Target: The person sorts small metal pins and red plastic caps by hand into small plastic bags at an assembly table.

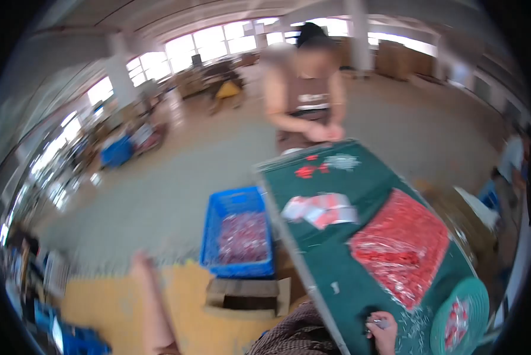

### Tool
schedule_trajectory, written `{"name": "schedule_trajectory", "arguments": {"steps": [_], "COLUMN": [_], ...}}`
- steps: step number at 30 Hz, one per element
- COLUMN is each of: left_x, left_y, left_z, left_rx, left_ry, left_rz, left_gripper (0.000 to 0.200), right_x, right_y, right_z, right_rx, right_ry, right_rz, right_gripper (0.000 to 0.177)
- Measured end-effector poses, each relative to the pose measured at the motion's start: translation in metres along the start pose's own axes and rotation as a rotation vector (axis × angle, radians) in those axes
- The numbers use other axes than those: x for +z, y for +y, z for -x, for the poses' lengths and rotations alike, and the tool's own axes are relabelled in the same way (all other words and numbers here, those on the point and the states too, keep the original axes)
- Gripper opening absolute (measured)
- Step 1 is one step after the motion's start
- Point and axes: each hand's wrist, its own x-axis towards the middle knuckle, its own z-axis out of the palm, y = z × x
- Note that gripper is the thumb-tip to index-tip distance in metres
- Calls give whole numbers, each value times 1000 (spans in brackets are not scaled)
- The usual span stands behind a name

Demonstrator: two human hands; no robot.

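The right hand (383, 332) is seen at the near edge of the green tabletop (336, 266), its fingers (374, 326) curled shut around a small pale piece (379, 323). Just to the right of these fingers a scatter of silvery pieces (416, 326) is spread on the tabletop. Farther right, a round green tray (475, 296) is set, with a few red pieces in it. Beyond the fingers, a large heap of red pieces (404, 245) in clear wrapping is laid. Well beyond that, white-and-red packets (322, 208) are found.

The left hand (140, 263) is held far to the left of the right fingers, off the tabletop and over the floor. It is so blurred that it cannot be told whether its fingers are open or closed. Between the two hands, a blue crate (218, 207) filled with pinkish bagged pieces is stood above an open cardboard box (245, 294).

At the far end of the tabletop, well away from the fingers, another person (307, 94) is seen with both hands brought together.
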Motion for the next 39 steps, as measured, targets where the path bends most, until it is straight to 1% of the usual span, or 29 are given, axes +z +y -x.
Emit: {"name": "schedule_trajectory", "arguments": {"steps": [2, 3, 4, 5, 7, 8, 9, 10, 11, 12, 13, 14, 15, 16, 17, 18, 19, 20, 21, 22, 24, 29, 33, 37, 39], "left_x": [-139, -133, -97, -54, 12, 57, 98, 153, 189, 224, 252, 270, 279, 284, 290, 293, 296, 300, 300, 298, 293, 285, 289, 292, 294], "left_y": [-28, 13, 54, 80, 85, 91, 73, 86, 68, 58, 51, 52, 45, 46, 45, 38, 32, 34, 33, 29, 20, -1, 1, 9, 14], "left_z": [-139, -122, -87, -53, -16, 28, 57, 122, 158, 208, 261, 315, 357, 390, 417, 435, 448, 455, 460, 464, 467, 473, 473, 474, 475], "left_rx": [-30, -81, -1, 80, -12, -75, -73, -45, -31, -311, -448, -460, -449, -457, -456, -303, -69, -7, -157, -128, 1, 146, 289, 367, 360], "left_ry": [328, 495, 454, 422, 147, -110, -330, -573, -816, -838, -953, -1137, -1239, -1424, -1531, -1652, -1683, -1718, -1746, -1743, -1742, -1703, -1735, -1780, -1784], "left_rz": [235, 308, 316, 321, 319, 246, 259, 211, 175, 108, 58, 72, -62, -127, -192, -131, -51, -12, -14, -3, 7, 27, 6, -24, -38], "left_gripper": [21, 18, 16, 18, 16, 16, 18, 19, 12, 7, 12, 10, 10, 11, 9, 8, 8, 9, 10, 10, 9, 9, 11, 11, 11], "right_x": [-3, 1, 3, 6, 9, 10, 10, 9, 5, 5, 3, 0, -2, -4, -5, -4, -3, -4, -4, -3, -3, -5, -1, -2, -2], "right_y": [-4, -6, -7, -8, -11, -14, -17, -19, -16, -21, -24, -25, -20, -18, -15, -12, -7, -4, -3, -3, -4, -3, -9, -9, -11], "right_z": [-1, 0, 0, 1, 2, 1, 0, -2, -4, -5, -5, -6, -5, -4, -1, -2, 0, 3, 3, 2, -1, -4, -1, -2, -1], "right_rx": [1, 10, 0, -4, 7, 22, 37, 54, 53, 88, 120, 137, 119, 117, 95, 69, 55, 44, 34, 32, 21, 18, 39, 31, 27], "right_ry": [-2, -26, -9, -1, -8, -16, -23, -52, -78, -108, -126, -159, -125, -127, -114, -121, -105, -98, -96, -104, -95, -109, -81, -90, -107], "right_rz": [5, 13, -14, -38, -26, 8, 42, 44, 113, 87, 50, 65, 56, 40, 26, 18, 12, 10, 10, 11, 8, -9, 54, 66, 75], "right_gripper": [32, 32, 31, 30, 30, 30, 31, 32, 32, 33, 34, 35, 34, 35, 35, 36, 36, 37, 38, 38, 39, 38, 36, 32, 27]}}
